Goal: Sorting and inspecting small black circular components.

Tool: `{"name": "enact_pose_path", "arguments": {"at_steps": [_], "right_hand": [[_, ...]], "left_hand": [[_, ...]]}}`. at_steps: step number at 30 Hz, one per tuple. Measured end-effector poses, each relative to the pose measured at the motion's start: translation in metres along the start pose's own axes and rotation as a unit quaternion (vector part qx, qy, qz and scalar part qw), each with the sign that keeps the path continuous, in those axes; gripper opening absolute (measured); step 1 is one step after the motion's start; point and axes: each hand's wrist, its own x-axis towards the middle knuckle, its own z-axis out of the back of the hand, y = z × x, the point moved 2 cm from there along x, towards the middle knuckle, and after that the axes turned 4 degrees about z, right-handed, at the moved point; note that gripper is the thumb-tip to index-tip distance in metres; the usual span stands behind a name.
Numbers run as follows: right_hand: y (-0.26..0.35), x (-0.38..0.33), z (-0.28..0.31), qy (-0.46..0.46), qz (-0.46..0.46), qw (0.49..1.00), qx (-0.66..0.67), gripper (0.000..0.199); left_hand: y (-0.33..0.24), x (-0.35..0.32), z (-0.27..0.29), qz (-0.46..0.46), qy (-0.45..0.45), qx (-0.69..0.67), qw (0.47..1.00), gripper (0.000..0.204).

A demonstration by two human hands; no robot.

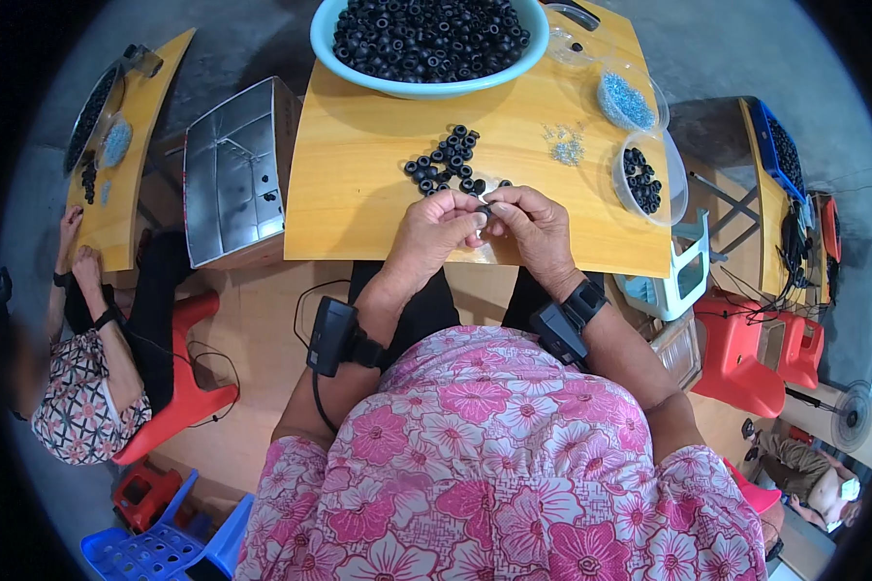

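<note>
In the head view, the left hand and the right hand meet over the table's near edge, thumbs and fingertips pinched together on a small black piece. The fingers cover most of it, so I cannot tell its exact shape or whether a second part is in it.

Just beyond the hands, toward the middle of the table, lies a loose cluster of black rings. A light-blue basin full of similar rings sits at the far edge. Nearer the right edge are a scatter of small clear bits, a tub of bluish bits and, closer to the near right corner, a clear tub holding some black rings.

The step in hand appears to be fingertip work on one piece; the next move seems to call for a steady left pinch and fine right-hand control.
</note>
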Motion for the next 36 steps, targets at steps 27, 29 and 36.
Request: {"name": "enact_pose_path", "arguments": {"at_steps": [27, 29, 36], "right_hand": [[0.012, 0.001, 0.008, 0.016, -0.112, 0.994, 0.001, 0.016], [0.013, 0.004, 0.009, 0.042, -0.082, 0.995, -0.045, 0.016], [0.013, 0.006, 0.014, 0.064, -0.120, 0.991, -0.008, 0.015]], "left_hand": [[0.008, -0.001, 0.000, -0.054, -0.017, 0.058, 0.997, 0.014], [0.009, -0.001, -0.001, -0.048, -0.017, 0.058, 0.997, 0.013], [0.011, -0.001, -0.001, -0.041, -0.017, 0.076, 0.996, 0.012]]}}
